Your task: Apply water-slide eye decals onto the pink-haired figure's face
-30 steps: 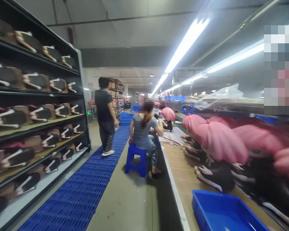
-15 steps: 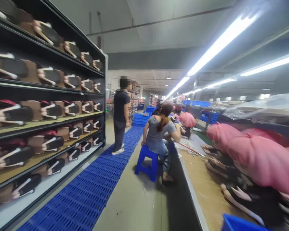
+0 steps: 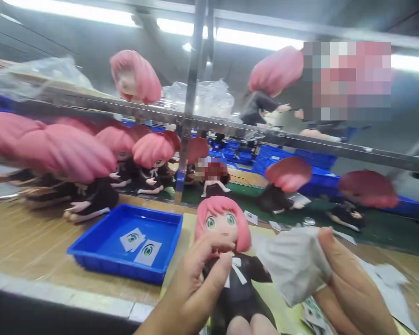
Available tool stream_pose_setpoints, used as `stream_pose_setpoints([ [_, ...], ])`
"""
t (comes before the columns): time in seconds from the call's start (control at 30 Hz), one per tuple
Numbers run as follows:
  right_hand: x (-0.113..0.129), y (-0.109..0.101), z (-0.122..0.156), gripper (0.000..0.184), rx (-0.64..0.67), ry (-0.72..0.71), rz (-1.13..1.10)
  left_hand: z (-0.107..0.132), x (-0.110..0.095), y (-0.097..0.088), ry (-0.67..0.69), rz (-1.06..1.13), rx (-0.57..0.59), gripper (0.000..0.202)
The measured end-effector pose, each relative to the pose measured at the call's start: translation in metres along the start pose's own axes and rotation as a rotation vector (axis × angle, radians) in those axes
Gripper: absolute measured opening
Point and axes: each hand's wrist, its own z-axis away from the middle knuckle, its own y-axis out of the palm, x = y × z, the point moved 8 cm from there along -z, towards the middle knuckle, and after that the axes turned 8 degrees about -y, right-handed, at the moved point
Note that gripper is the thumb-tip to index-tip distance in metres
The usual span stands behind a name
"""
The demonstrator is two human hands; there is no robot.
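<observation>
A doll figure (image 3: 246, 288) with pink hair, green eyes, a black dress and a white ribbon lies face up in front of me. My left hand (image 3: 199, 279) is wrapped round its neck and upper body, thumb and fingers meeting below the chin. To the right, my right hand (image 3: 349, 284) grips a crumpled whitish cloth (image 3: 293, 263), held up beside the figure and apart from its face. Under the figure is a pale yellow sheet (image 3: 265, 237). Printed eye stickers (image 3: 312, 314) lie partly hidden below the cloth.
A blue tray (image 3: 91, 260) with two eye-print pieces stands left on the bench. More pink-haired figures (image 3: 87, 163) sit behind it and along the green surface (image 3: 244, 193). A metal rail (image 3: 153, 114) and post (image 3: 192, 88) cross the back. Paper scraps (image 3: 387, 284) lie at right.
The view has swung from the aisle with shelves and two people to the bench. Both my hands, the held figure and the cloth are now in sight.
</observation>
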Motion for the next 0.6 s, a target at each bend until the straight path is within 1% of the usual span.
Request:
stream_pose_setpoints([
  [0.03,0.010,0.002,0.007,0.047,-0.037,0.000,-0.003,0.000,-0.005,0.010,-0.006,0.030,0.080,0.028],
  [0.07,0.019,0.008,0.014,0.047,-0.060,-0.001,-0.010,0.001,-0.009,0.018,-0.015,0.058,0.134,0.033],
  [0.1,0.027,0.016,0.020,0.048,-0.072,-0.004,-0.017,0.003,-0.011,0.025,-0.026,0.103,0.176,0.039],
  [0.13,0.034,0.024,0.026,0.050,-0.077,-0.007,-0.024,0.004,-0.009,0.033,-0.070,0.177,0.229,0.045],
  [0.17,0.039,0.032,0.033,0.050,-0.078,-0.005,-0.028,0.006,-0.005,0.040,-0.152,0.285,0.284,0.049],
  [0.23,0.045,0.043,0.047,0.047,-0.081,0.008,-0.037,0.013,0.008,0.052,-0.362,0.529,0.371,0.053],
  [0.27,0.046,0.045,0.055,0.045,-0.083,0.017,-0.042,0.016,0.013,0.055,-0.456,0.625,0.380,0.052],
  [0.3,0.046,0.045,0.063,0.041,-0.084,0.026,-0.046,0.018,0.018,0.054,-0.522,0.690,0.360,0.052],
  [0.33,0.045,0.043,0.071,0.038,-0.078,0.038,-0.049,0.020,0.021,0.050,-0.550,0.727,0.322,0.052],
  [0.43,0.033,0.028,0.095,0.032,-0.032,0.096,-0.045,0.017,0.022,0.034,-0.511,0.779,0.209,0.053],
  [0.5,0.020,0.017,0.108,0.029,0.014,0.174,-0.038,0.013,0.019,0.024,-0.470,0.792,0.157,0.050],
  [0.57,0.006,0.014,0.116,0.029,0.071,0.282,-0.051,0.008,0.013,0.020,-0.435,0.783,0.142,0.047],
  [0.6,0.001,0.018,0.117,0.031,0.107,0.330,-0.077,0.005,0.009,0.020,-0.420,0.773,0.153,0.046],
])
